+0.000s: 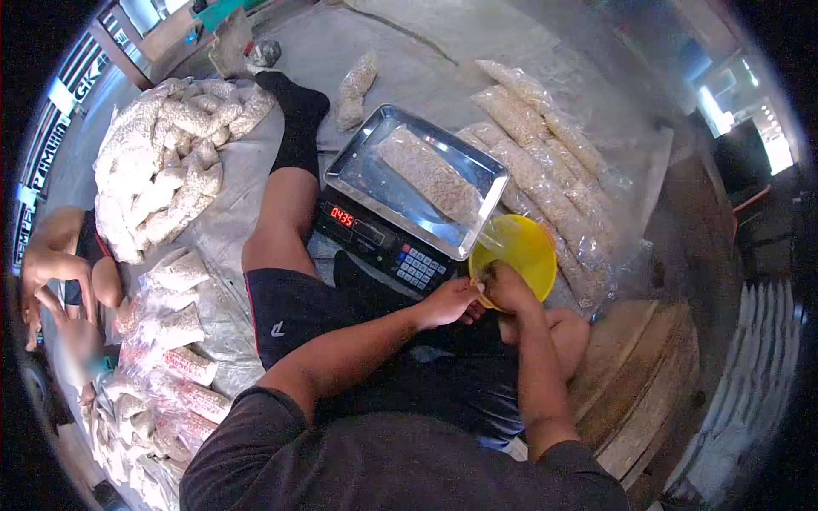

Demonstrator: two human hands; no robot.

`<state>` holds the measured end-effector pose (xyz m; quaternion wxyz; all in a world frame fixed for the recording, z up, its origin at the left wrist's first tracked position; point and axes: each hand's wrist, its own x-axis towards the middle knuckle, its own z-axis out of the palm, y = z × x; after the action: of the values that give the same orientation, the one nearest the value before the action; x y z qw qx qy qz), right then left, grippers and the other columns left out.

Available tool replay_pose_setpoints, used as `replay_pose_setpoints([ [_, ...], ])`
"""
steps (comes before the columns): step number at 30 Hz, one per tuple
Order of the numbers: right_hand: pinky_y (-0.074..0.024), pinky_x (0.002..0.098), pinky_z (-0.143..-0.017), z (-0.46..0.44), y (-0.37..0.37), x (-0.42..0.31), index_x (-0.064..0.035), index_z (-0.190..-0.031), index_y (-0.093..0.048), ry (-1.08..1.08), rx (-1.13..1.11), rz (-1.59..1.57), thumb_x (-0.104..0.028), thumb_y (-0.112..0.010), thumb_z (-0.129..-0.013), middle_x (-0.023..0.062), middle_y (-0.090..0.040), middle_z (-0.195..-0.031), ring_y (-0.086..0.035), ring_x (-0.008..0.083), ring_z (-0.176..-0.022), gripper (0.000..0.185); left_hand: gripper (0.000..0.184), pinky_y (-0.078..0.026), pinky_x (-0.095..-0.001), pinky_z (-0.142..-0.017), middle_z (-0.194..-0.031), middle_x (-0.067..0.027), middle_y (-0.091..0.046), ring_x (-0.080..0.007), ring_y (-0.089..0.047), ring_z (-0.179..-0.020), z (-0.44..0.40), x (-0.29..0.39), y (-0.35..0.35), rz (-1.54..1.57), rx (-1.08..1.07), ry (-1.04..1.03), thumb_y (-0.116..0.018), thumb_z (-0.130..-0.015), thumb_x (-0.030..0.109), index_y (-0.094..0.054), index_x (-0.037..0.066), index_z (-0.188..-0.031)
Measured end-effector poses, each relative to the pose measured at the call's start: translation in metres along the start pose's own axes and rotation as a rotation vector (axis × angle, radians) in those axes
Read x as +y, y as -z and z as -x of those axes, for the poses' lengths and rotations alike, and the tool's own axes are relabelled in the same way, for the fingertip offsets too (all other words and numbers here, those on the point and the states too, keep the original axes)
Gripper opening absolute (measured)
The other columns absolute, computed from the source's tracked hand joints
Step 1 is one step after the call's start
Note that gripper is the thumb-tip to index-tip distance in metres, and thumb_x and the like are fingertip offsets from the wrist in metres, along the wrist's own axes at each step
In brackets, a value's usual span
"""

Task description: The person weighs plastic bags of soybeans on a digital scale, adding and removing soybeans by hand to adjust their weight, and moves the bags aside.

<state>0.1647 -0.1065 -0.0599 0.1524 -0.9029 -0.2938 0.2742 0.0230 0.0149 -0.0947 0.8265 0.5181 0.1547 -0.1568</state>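
Observation:
A yellow bowl sits close to my lap, with some clear plastic showing inside it. My left hand is closed at its near left rim, thumb toward the bowl. Curled over the inside near that rim is my right hand; its fingertips and whatever they hold are hidden. Beyond my hands stands a digital scale showing red digits that look like 0.435. On the scale's metal tray lies a clear bag of pale grains or beans, touched by neither hand.
Filled clear bags lie in rows right of the scale, and one bag lies beyond it. A large heap of filled bags is at left, with more bags nearer. Another person crouches far left. Wooden boards lie at right.

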Motion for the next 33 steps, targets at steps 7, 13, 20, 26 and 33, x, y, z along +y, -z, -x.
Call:
replay_pose_setpoints([
  [7,-0.0493,0.0475,-0.092,-0.017,0.001,0.018,0.0028,-0.110,-0.066,0.065,0.123,-0.159,-0.010,-0.061,-0.087,0.0291,-0.066,-0.112,-0.063,0.0453,-0.108,0.027,0.040,-0.058,-0.0328,-0.070,-0.091,-0.0082,-0.068,-0.0164,-0.065,-0.075,-0.009,-0.027,0.006,-0.006,-0.039,-0.052,-0.044,-0.109,0.039,-0.059,0.002,-0.112],
  [13,-0.0487,0.0469,-0.092,0.027,0.021,0.005,0.0046,-0.108,-0.063,0.075,-0.007,-0.124,-0.006,-0.060,-0.085,0.0286,-0.065,-0.113,-0.062,0.0437,-0.107,0.025,0.038,-0.058,-0.0319,-0.069,-0.090,-0.0068,-0.068,-0.0148,-0.064,-0.073,-0.011,-0.026,0.004,-0.009,-0.018,-0.050,-0.042,-0.110,0.038,-0.059,0.003,-0.112],
  [20,-0.0510,0.0494,-0.089,0.021,0.001,0.019,0.0041,-0.104,-0.069,0.045,-0.013,0.180,-0.011,-0.061,-0.085,0.0288,-0.068,-0.103,-0.066,0.0457,-0.100,0.025,0.040,-0.057,-0.0320,-0.069,-0.090,-0.0065,-0.067,-0.0142,-0.064,-0.074,-0.003,-0.009,-0.001,-0.138,-0.008,-0.081,-0.039,-0.110,0.039,-0.059,0.004,-0.113],
  [26,-0.0510,0.0490,-0.091,-0.001,0.001,-0.013,0.0032,-0.106,-0.068,0.213,0.146,0.028,-0.016,-0.059,-0.090,0.0277,-0.068,-0.104,-0.065,0.0459,-0.098,0.026,0.042,-0.057,-0.0332,-0.069,-0.090,-0.0081,-0.068,-0.0161,-0.065,-0.075,-0.012,-0.024,0.006,-0.203,-0.008,-0.129,-0.039,-0.110,0.038,-0.059,0.001,-0.111],
  [33,-0.0485,0.0524,-0.097,0.009,0.002,0.029,-0.0008,-0.126,-0.060,0.220,-0.038,0.028,-0.017,-0.062,-0.089,0.0288,-0.059,-0.121,-0.059,0.0459,-0.112,0.040,0.041,-0.056,-0.0328,-0.067,-0.089,-0.0085,-0.069,-0.0162,-0.065,-0.073,-0.005,-0.012,-0.002,-0.259,0.057,-0.191,-0.041,-0.110,0.036,-0.061,0.001,-0.106],
])
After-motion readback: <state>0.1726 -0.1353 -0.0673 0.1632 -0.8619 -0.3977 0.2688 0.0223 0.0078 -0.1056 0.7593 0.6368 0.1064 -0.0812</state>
